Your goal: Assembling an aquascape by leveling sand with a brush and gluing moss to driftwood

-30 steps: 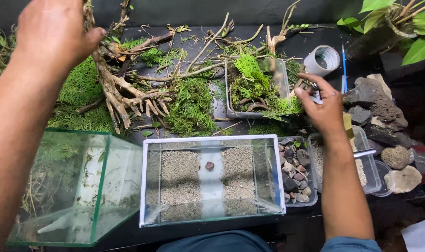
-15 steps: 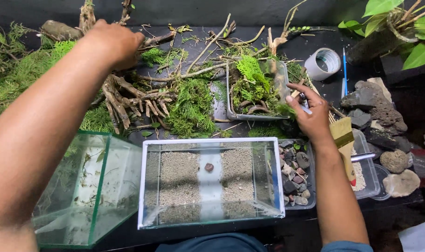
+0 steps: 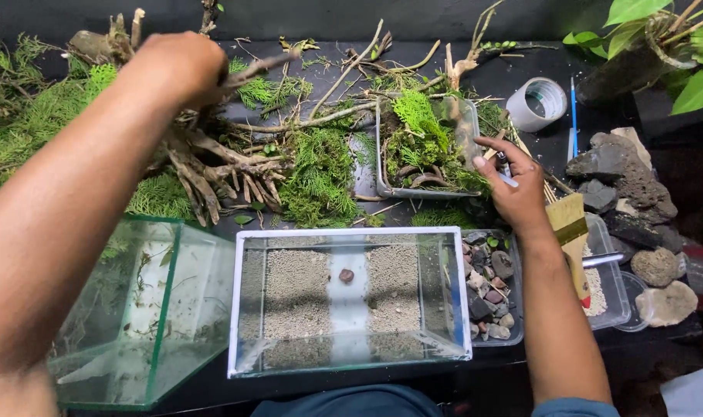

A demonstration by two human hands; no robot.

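Note:
My left hand [image 3: 183, 68] is closed on a gnarled piece of driftwood [image 3: 212, 166] among green fern-like cuttings [image 3: 320, 170] at the back left. My right hand [image 3: 517, 185] rests at the right edge of a clear plastic tray [image 3: 382, 185] filled with moss and twigs, and pinches a small thin tool between its fingers. In front of me stands a small white-rimmed glass tank [image 3: 350, 297] with a gravel bed and one dark pebble [image 3: 346, 275] in its middle.
A second glass tank [image 3: 147, 309] stands tilted at the front left. Right of the main tank are a tray of mixed pebbles [image 3: 490, 289], a tub of sand [image 3: 610, 289] with a flat brush [image 3: 571, 232], dark rocks [image 3: 621, 174], a tape roll [image 3: 535, 102] and a potted plant [image 3: 660, 46].
My left hand has come down from the upper left onto the driftwood and shifted it. My right hand has moved slightly left, to the moss tray's edge.

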